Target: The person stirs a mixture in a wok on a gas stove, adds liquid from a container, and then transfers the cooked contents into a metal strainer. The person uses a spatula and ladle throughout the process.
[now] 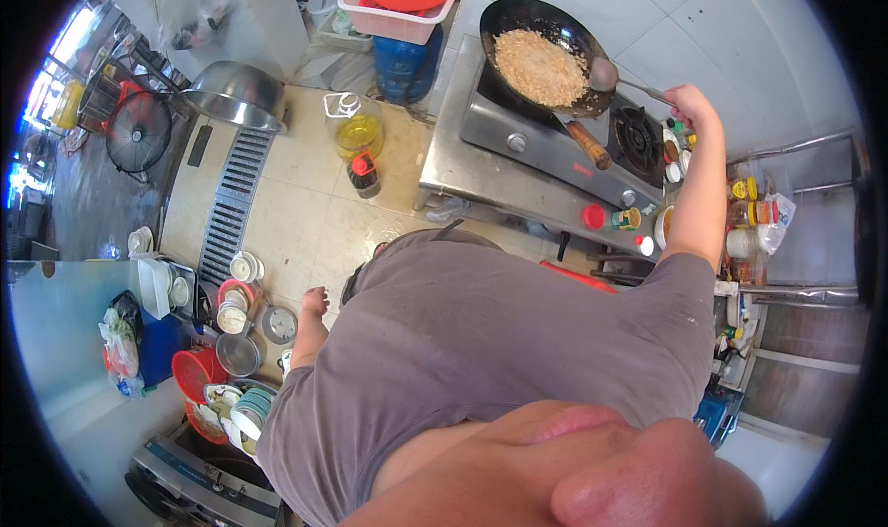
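Observation:
My right hand [687, 106], at the end of an outstretched arm, grips the handle of a metal ladle [603, 74]. The ladle's bowl is at the right inner side of a black wok [510, 13]. Pale, crumbly food [538, 65] fills much of the wok, whose wooden handle [588, 144] points down towards the stove front. The wok sits on the left burner of a steel gas stove [527, 142]. My left hand [316, 301] hangs low by my left side with loosely bent fingers, and nothing shows in it.
A bare burner [635, 138] lies right of the wok, near seasoning jars [746, 201]. An oil jug [359, 135] and a dark bottle [363, 176] stand on the floor. Left are a floor drain grate [236, 201], a large steel basin [239, 97], stacked dishes [250, 412] and a red bucket [198, 373].

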Action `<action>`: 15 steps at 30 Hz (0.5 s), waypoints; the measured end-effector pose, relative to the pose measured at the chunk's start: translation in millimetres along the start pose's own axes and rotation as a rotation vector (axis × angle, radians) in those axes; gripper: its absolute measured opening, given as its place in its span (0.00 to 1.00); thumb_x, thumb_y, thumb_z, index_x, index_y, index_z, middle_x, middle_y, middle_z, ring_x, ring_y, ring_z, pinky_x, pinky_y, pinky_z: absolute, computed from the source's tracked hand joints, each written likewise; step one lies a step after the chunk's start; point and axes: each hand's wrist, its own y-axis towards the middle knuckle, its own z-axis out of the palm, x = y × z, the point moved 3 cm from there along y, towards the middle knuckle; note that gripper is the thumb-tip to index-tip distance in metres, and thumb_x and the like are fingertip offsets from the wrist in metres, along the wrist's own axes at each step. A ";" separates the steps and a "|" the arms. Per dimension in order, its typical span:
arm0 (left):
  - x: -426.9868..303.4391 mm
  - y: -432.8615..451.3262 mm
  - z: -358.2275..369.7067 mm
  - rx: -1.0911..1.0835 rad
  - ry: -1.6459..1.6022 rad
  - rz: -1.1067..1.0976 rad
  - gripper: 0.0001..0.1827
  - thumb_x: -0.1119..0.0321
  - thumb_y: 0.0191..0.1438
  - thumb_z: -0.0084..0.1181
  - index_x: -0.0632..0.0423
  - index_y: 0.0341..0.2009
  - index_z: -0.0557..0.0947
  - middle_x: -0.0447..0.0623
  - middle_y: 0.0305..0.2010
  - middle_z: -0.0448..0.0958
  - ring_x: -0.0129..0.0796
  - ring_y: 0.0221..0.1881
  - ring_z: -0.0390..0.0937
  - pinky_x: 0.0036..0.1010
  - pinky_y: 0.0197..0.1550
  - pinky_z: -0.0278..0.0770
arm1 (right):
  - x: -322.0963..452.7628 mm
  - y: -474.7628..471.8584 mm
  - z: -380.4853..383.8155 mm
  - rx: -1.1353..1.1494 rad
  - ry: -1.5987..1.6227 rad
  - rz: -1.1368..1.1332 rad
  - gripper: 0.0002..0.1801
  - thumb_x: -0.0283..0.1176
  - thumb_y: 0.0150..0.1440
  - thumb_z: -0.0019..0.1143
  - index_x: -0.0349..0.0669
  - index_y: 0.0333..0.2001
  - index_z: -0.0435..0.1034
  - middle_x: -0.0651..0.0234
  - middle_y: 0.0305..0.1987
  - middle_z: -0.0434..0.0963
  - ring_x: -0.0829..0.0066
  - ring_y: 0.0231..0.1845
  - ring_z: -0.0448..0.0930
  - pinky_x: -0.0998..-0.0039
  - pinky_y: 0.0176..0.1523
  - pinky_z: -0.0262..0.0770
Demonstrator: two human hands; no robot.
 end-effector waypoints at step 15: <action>19.6 -15.0 -27.6 0.016 0.046 -0.145 0.08 0.62 0.60 0.50 0.49 0.40 0.74 0.46 0.29 0.70 0.32 0.19 0.67 0.29 0.17 0.58 | 135.6 102.4 104.4 0.162 -0.094 -0.096 0.13 0.34 0.59 0.49 0.41 0.23 0.70 0.70 0.16 0.71 0.79 0.10 0.63 0.73 0.15 0.61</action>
